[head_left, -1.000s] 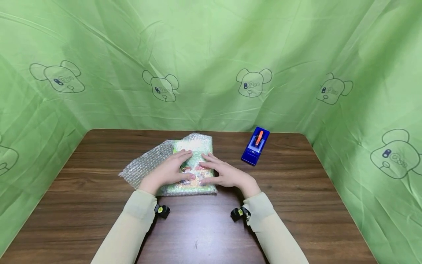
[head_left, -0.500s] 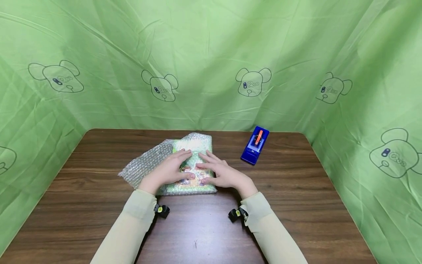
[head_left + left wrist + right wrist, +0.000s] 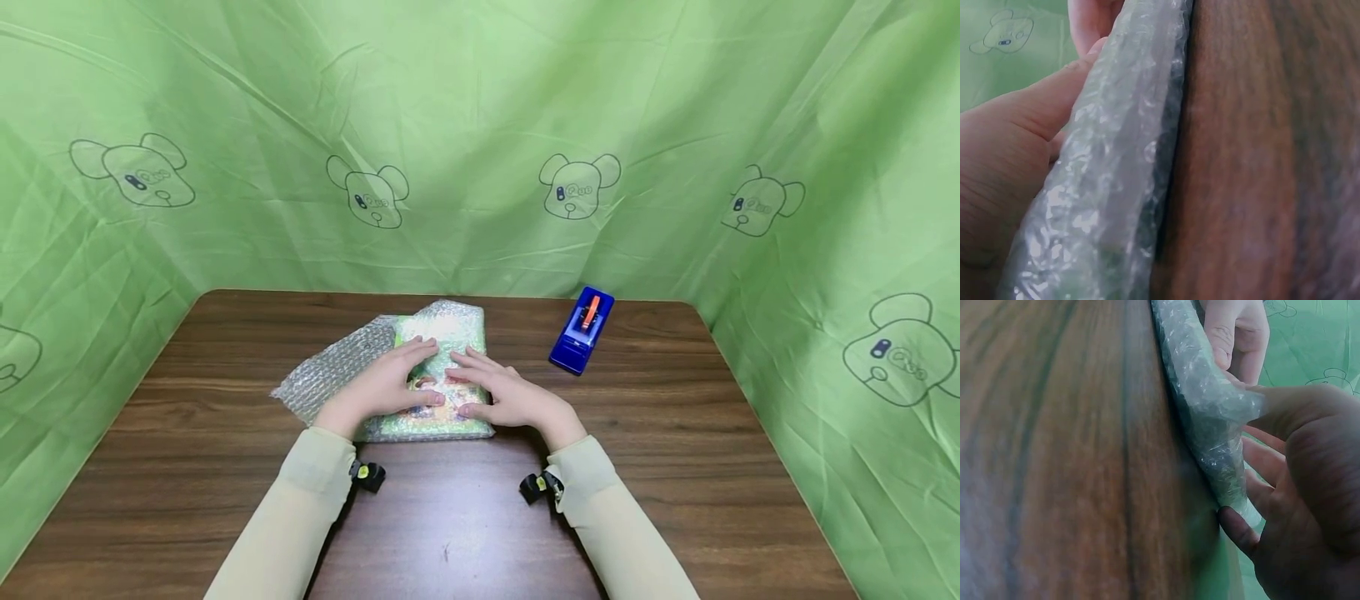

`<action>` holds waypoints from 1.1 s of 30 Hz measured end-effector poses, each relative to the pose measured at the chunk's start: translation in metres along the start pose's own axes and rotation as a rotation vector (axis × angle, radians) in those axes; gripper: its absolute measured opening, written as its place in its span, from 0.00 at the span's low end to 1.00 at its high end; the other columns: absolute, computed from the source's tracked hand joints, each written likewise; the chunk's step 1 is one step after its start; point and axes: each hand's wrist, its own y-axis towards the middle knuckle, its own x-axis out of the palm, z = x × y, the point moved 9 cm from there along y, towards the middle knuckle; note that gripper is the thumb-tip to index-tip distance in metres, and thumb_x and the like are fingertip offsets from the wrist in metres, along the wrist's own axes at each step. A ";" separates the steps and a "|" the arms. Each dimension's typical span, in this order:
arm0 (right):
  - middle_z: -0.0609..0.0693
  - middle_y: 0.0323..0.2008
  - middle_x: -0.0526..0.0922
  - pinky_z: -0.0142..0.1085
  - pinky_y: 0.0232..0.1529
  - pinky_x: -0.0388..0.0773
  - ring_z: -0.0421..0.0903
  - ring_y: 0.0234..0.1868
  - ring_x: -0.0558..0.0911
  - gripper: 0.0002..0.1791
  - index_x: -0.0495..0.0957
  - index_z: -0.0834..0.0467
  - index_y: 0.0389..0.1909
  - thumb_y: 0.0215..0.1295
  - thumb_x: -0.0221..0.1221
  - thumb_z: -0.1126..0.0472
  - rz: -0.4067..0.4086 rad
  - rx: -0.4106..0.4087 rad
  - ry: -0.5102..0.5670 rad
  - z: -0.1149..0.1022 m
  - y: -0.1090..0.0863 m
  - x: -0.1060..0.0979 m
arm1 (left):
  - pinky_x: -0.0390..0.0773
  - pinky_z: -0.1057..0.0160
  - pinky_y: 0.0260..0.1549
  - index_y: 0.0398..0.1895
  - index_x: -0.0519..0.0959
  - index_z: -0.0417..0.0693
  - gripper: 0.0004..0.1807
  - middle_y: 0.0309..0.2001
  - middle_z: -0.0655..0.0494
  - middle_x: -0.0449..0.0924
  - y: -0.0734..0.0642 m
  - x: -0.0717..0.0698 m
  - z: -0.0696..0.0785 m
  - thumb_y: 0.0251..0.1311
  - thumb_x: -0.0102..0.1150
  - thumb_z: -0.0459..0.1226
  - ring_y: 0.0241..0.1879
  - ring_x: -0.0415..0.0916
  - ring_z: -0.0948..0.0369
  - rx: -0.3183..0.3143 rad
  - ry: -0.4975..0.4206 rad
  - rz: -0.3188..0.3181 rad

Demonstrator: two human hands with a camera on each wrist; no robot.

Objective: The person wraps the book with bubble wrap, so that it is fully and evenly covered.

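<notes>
A flat rectangular package (image 3: 431, 428) lies on the table, its green, colourful printed face seen through bubble wrap. From its left side a loose flap of bubble wrap (image 3: 330, 372) spreads out. My left hand (image 3: 384, 385) rests on the left part of the package with fingers extended. The right hand (image 3: 516, 396) lies over the right part, fingers spread and relaxed, its little finger reaching down by the package's edge in the right wrist view. The thumbs point towards each other. In the left wrist view the wrapped near edge (image 3: 1110, 156) shows the package's thickness.
A blue tape dispenser (image 3: 581, 332) with an orange part stands at the back right of the brown wooden table (image 3: 652, 467). Green curtains (image 3: 480, 100) with printed bear heads enclose the back and both sides.
My right hand has shifted slightly left over the package. The left hand stays in place, and neither the package nor the tape dispenser has moved on the table.
</notes>
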 end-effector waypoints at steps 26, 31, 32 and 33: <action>0.44 0.89 0.49 0.81 0.76 0.45 0.52 0.90 0.41 0.36 0.66 0.47 0.85 0.81 0.62 0.46 -0.002 0.008 0.003 0.005 0.002 0.000 | 0.52 0.35 0.82 0.85 0.64 0.42 0.47 0.85 0.43 0.59 -0.002 -0.001 0.003 0.73 0.68 0.57 0.86 0.51 0.42 0.013 0.002 -0.020; 0.45 0.89 0.49 0.80 0.76 0.44 0.53 0.90 0.42 0.36 0.67 0.47 0.85 0.81 0.63 0.45 0.002 0.017 0.038 0.005 0.002 -0.001 | 0.52 0.35 0.82 0.86 0.62 0.40 0.47 0.86 0.42 0.58 -0.002 -0.002 0.006 0.75 0.66 0.57 0.86 0.50 0.41 0.024 0.045 -0.031; 0.46 0.89 0.49 0.80 0.77 0.44 0.53 0.90 0.42 0.36 0.67 0.47 0.85 0.81 0.63 0.45 0.002 0.017 0.045 0.005 0.002 -0.001 | 0.52 0.35 0.82 0.86 0.62 0.40 0.47 0.86 0.42 0.57 -0.002 -0.002 0.007 0.75 0.65 0.57 0.86 0.50 0.41 0.025 0.055 -0.036; 0.46 0.89 0.50 0.80 0.77 0.44 0.52 0.90 0.42 0.36 0.67 0.47 0.84 0.81 0.63 0.45 0.001 0.020 0.047 0.005 0.002 -0.001 | 0.52 0.35 0.82 0.86 0.62 0.40 0.47 0.86 0.42 0.57 -0.002 -0.002 0.007 0.75 0.65 0.57 0.86 0.50 0.41 0.028 0.070 -0.040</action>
